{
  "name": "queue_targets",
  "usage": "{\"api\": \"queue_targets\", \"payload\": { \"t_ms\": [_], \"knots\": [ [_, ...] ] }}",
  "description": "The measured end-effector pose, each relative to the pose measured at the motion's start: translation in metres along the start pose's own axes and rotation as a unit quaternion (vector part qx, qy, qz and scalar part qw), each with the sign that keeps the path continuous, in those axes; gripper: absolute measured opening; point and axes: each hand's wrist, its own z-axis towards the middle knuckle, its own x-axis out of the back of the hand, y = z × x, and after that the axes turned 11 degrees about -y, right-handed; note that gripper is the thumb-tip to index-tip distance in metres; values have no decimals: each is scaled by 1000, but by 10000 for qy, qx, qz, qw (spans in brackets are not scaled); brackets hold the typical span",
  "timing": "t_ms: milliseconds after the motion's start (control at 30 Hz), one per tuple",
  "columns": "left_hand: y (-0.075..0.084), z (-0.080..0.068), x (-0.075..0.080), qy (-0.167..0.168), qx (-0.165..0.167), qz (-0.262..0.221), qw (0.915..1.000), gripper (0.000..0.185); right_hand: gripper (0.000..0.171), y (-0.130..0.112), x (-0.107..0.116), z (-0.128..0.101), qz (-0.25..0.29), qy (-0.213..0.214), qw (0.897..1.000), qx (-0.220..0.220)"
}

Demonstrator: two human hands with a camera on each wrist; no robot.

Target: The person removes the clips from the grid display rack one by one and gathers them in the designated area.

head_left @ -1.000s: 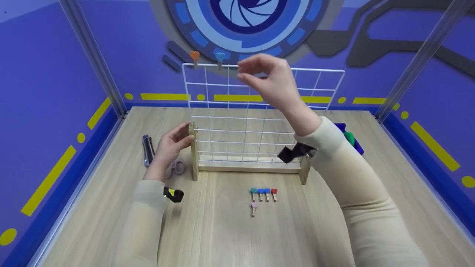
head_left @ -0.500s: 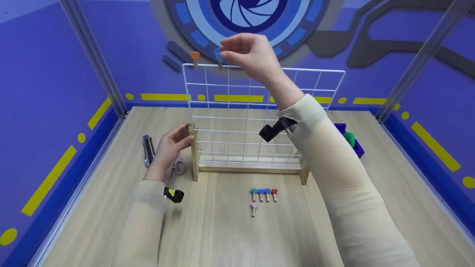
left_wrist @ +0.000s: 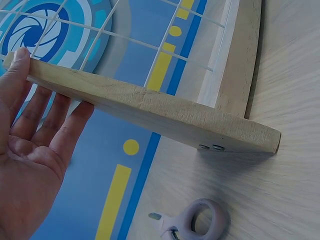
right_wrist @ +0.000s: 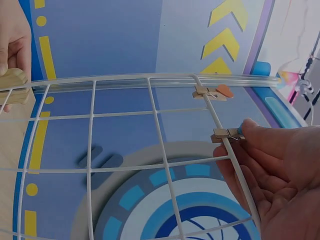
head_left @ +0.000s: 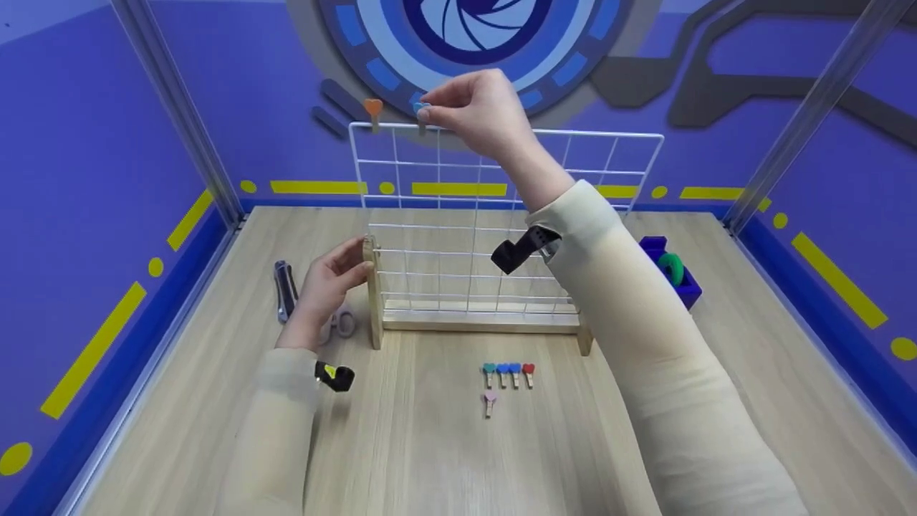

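Observation:
A white wire grid [head_left: 501, 215] stands upright in a wooden base on the table. An orange heart clip [head_left: 372, 109] and a blue heart clip [head_left: 420, 111] sit on its top wire. My right hand [head_left: 430, 106] is raised to that wire and pinches the blue heart clip [right_wrist: 227, 133] between thumb and fingertips [right_wrist: 247, 131]; the orange heart clip [right_wrist: 215, 92] is one cell away. My left hand [head_left: 351, 269] holds the rack's left wooden post [head_left: 372, 287], thumb on one side of the post [left_wrist: 150, 110] and fingers [left_wrist: 45, 112] on the other.
Teal [head_left: 489, 370], blue and red [head_left: 528, 370] heart clips lie in a row before the rack, a pink one [head_left: 490, 399] below them. Scissors [head_left: 344, 322] and a dark knife-like tool [head_left: 284, 287] lie at the left. A blue box with a green roll [head_left: 672, 269] stands at the right.
My right hand moved left along the top wire from the grid's middle and now pinches the blue heart clip. The left hand stayed on the post.

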Motion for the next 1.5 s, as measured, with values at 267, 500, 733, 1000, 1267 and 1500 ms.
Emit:
{"api": "queue_targets", "payload": {
  "t_ms": [267,500,733,1000,1267,1500],
  "knots": [
    [0,1,0,29,-18,19,10000,54,19,2,-3,0,230,130,9996,105],
    [0,0,0,14,-10,108,9999,56,17,3,-4,-2,313,216,9991,191],
    [0,0,0,17,-17,152,9999,56,16,5,-4,-3,491,367,9977,296],
    [-1,0,1,-16,28,67,10000,55,15,1,-3,-9,966,502,9923,597],
    [0,-1,0,12,13,45,10000,54,16,-13,-1,-25,1187,302,9890,826],
    [0,-1,0,37,22,166,9999,55,20,-5,-1,-31,1309,189,9814,1395]
  ]
}}
